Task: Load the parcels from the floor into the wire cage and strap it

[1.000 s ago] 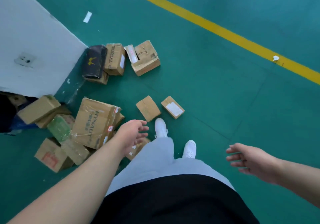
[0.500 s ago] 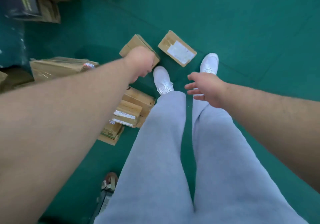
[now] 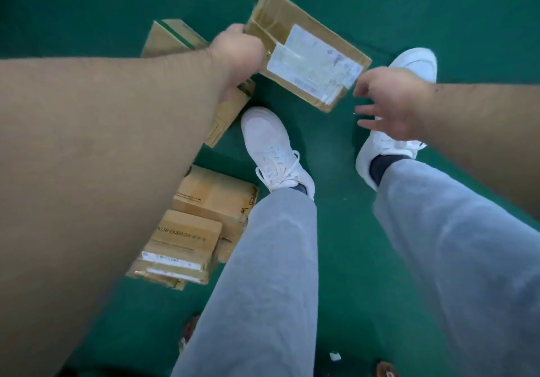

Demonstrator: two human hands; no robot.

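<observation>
The parcel with a white label is gripped at one end by the left hand, the right hand spread and empty just beside its other corner, so loading seems only begun: more boxes lie under the left arm near the shoes, and no cage shows.

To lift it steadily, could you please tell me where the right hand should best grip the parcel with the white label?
Grip the parcel with the white label at its near right edge, coming from the right. The left hand grips the opposite end, so a hold across from it should balance the flat box. The right hand is open beside that edge.
</observation>
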